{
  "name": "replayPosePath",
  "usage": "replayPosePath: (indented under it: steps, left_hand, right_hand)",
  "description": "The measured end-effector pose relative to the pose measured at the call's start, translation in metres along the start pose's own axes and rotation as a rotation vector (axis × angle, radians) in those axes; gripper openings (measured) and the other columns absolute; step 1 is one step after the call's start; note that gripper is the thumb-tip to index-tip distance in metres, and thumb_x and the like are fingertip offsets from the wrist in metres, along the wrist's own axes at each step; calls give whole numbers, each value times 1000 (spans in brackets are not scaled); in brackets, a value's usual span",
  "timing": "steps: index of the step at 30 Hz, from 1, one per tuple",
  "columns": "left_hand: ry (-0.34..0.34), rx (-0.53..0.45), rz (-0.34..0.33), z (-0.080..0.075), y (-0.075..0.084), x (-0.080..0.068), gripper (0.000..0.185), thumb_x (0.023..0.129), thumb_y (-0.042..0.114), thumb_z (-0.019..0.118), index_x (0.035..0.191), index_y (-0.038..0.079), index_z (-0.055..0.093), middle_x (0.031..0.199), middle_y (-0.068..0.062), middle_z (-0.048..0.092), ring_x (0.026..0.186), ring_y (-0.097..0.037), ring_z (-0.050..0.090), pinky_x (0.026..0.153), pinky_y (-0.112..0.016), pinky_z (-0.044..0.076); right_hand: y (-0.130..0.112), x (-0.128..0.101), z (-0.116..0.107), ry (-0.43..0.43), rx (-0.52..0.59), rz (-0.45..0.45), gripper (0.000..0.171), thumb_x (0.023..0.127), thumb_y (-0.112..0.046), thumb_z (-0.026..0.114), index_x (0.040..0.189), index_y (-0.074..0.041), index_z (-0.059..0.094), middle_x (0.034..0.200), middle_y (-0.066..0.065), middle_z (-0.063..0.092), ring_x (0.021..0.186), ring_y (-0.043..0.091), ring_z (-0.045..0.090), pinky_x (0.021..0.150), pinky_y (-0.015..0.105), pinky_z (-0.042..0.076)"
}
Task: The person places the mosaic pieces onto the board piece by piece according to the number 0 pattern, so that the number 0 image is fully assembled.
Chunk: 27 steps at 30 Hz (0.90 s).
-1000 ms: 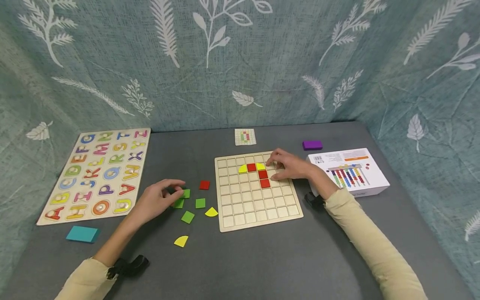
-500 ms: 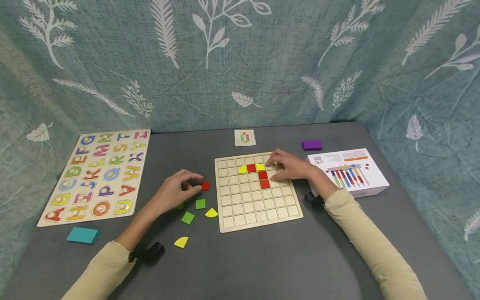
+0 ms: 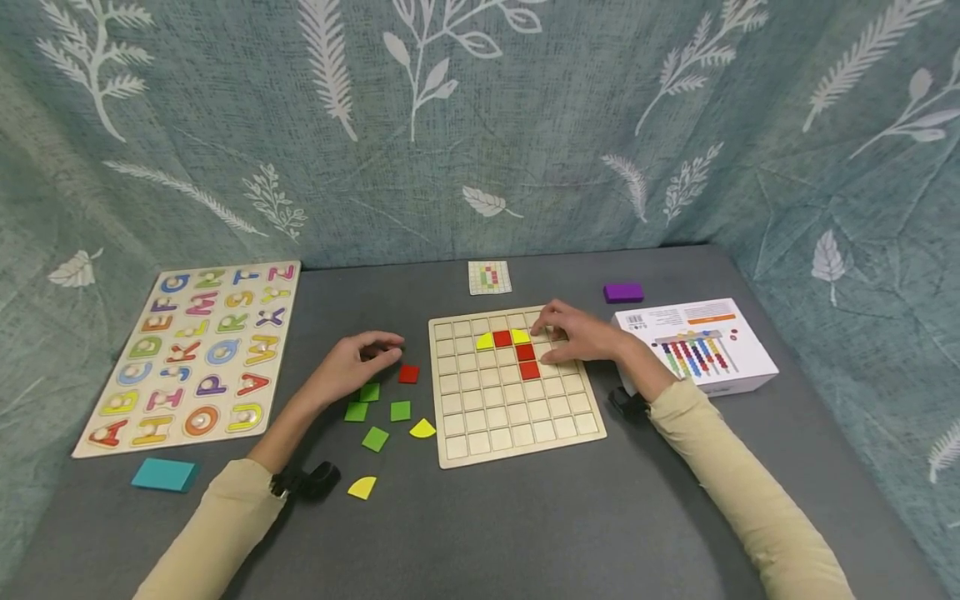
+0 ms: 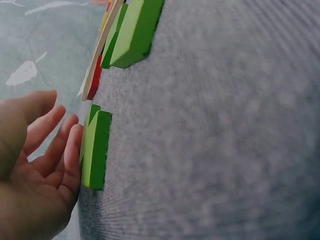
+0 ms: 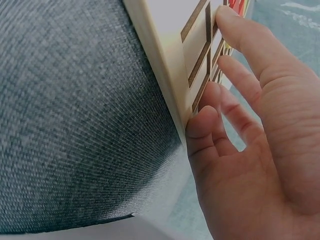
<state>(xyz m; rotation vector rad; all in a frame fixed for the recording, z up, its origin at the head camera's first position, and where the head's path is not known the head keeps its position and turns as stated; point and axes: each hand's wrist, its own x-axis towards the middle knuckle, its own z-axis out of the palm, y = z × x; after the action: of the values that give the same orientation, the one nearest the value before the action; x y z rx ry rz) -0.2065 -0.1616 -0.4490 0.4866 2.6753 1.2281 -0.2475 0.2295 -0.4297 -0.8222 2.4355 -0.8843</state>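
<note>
My left hand [image 3: 352, 365], fingers loosely bent and holding nothing, is just left of a loose red square tile [image 3: 408, 374]. In the left wrist view its fingers are beside a pair of green square tiles [image 4: 96, 150]. More green tiles [image 3: 401, 411] and two yellow quarter-circle tiles [image 3: 362, 487] lie nearby. My right hand [image 3: 581, 333] rests on the right part of the wooden grid board [image 3: 487, 417], fingertips touching it. On the board, red tiles [image 3: 526, 352] form a bent line between yellow quarter circles [image 3: 485, 341].
A small pattern card [image 3: 489, 277] lies behind the board. Farther right are a purple block [image 3: 623, 292] and a white box [image 3: 697, 346] with an abacus picture. To the left lie an alphabet puzzle [image 3: 195, 358] and a teal block [image 3: 164, 474].
My left hand has moved right, from the green tiles to beside the loose red tile, then drawn slightly back from it. My right hand stays on the board.
</note>
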Motion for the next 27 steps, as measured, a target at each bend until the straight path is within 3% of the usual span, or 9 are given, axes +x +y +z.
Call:
replayPosePath:
  steps: [7, 27]
  left_hand:
    - [-78, 8, 10, 0, -3, 0, 40, 95, 29, 63, 129, 8, 61, 120, -12, 63, 103, -21, 58, 82, -26, 45]
    - [-95, 65, 79, 4, -8, -6, 42, 86, 32, 74, 125, 17, 66, 122, -5, 61, 105, -18, 51, 84, -32, 40]
  right_hand:
    - [-1, 0, -2, 7, -10, 1, 40, 88, -20, 72, 124, -7, 60, 127, 10, 44, 106, 26, 52, 95, 42, 44]
    - [2, 1, 1, 4, -18, 12, 41, 88, -20, 73, 125, -8, 60, 127, 9, 44, 103, 23, 50, 92, 39, 43]
